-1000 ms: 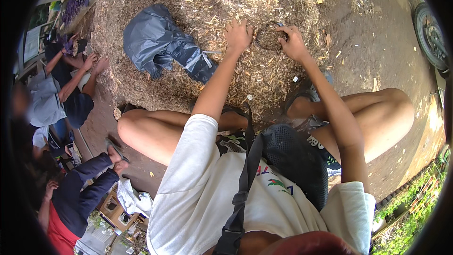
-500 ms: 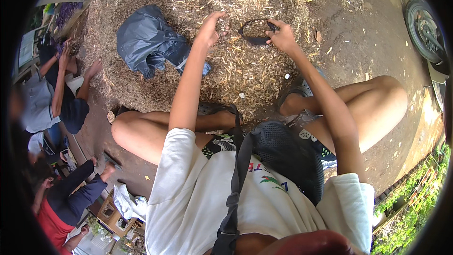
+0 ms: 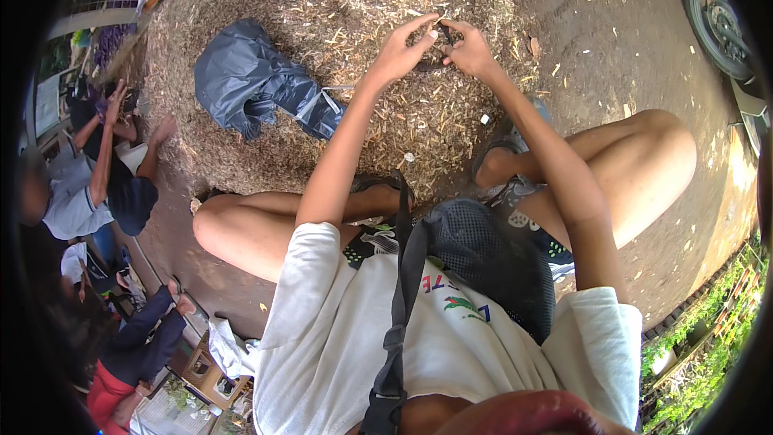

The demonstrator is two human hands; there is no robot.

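My right hand (image 3: 469, 53) grips a thin dark loop-shaped band (image 3: 435, 67), held low over the wood-chip-covered ground. Thumb and fingers of my left hand (image 3: 407, 50) curl toward the same spot, their tips almost touching those of the right hand. What the left fingertips pinch is too small to make out. Beside my left forearm lies a dark grey plastic bag (image 3: 250, 72), crumpled and bulging, with a narrower end pointing toward my wrist.
My crossed legs frame the ground in front. A black mesh bag (image 3: 483, 262) hangs on a strap at my chest. To the right stands a motorcycle wheel (image 3: 717, 24). Other people sit at the left, near a wooden frame (image 3: 205, 370) with a white plastic bag (image 3: 228, 348).
My left hand has moved right and come up to my right hand. The band has shifted slightly and is now mostly hidden behind the fingers. My right hand has moved slightly left.
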